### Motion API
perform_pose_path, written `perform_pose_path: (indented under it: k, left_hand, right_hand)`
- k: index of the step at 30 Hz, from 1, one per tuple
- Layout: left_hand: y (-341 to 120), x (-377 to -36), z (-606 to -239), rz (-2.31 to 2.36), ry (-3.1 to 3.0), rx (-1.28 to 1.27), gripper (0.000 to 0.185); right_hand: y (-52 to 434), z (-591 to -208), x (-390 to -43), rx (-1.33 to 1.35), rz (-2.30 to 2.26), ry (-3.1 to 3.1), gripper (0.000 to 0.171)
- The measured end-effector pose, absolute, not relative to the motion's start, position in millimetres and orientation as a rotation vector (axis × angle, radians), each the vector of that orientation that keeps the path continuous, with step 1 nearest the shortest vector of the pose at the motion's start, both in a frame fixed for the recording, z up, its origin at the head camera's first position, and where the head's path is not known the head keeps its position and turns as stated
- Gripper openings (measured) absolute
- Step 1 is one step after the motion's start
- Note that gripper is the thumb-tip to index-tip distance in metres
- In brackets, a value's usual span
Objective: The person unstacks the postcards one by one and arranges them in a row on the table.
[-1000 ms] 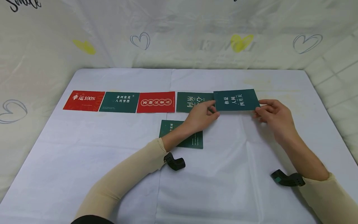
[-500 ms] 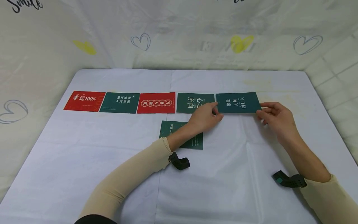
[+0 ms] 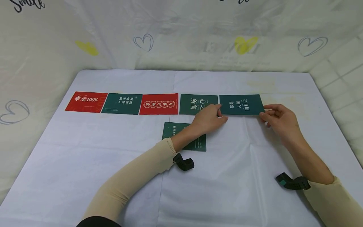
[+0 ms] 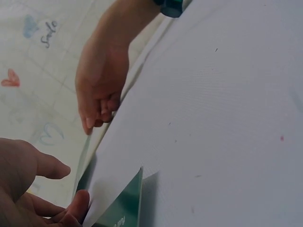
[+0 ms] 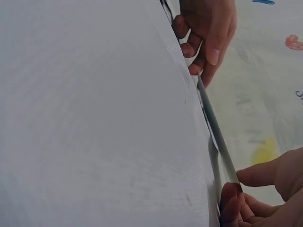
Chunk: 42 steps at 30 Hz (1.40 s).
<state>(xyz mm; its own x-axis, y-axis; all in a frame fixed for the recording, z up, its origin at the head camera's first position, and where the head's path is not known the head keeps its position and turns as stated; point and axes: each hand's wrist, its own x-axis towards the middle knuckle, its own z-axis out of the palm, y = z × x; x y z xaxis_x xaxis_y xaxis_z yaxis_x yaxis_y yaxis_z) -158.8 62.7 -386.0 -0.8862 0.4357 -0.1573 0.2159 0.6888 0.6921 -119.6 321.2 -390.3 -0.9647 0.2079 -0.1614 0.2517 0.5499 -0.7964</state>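
Your green card [image 3: 241,104], dark with white characters printed sideways, lies flat at the right end of a row on the counter [image 3: 85,151]. Your left hand [image 3: 208,119] pinches its near left corner between thumb and fingertips; your right hand [image 3: 279,121] pinches its right edge the same way, the card seen edge-on in the right wrist view [image 5: 218,137]. Just left of it sits a second green card [image 3: 195,104], then a red card [image 3: 158,104], another green one [image 3: 122,103] and a red one reading 100% [image 3: 86,101]. A lone green card [image 3: 195,144] lies nearer you, partly under your left forearm.
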Motion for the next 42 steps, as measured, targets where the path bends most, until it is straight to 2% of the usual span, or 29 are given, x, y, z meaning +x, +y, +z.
perform_pose_path:
  k: [17, 27, 34, 42]
  left_hand:
    - [63, -157, -385, 0.907, 2.628, 0.517, 0.056]
    - [62, -157, -384, 0.88, 2.634, 0.55, 0.054]
    - [59, -158, -384, 1.028, 2.583, 0.556, 0.054]
    - [48, -155, -388, 1.296, 2.448, 0.621, 0.042]
  right_hand:
    - [321, -393, -121, 0.428, -1.333, 2.769, 0.05]
    - [318, -391, -120, 0.463, -1.192, 2.815, 0.058]
    - [316, -387, -121, 0.465, -1.171, 2.826, 0.062]
    - [311, -382, -113, 0.428, -1.186, 2.876, 0.062]
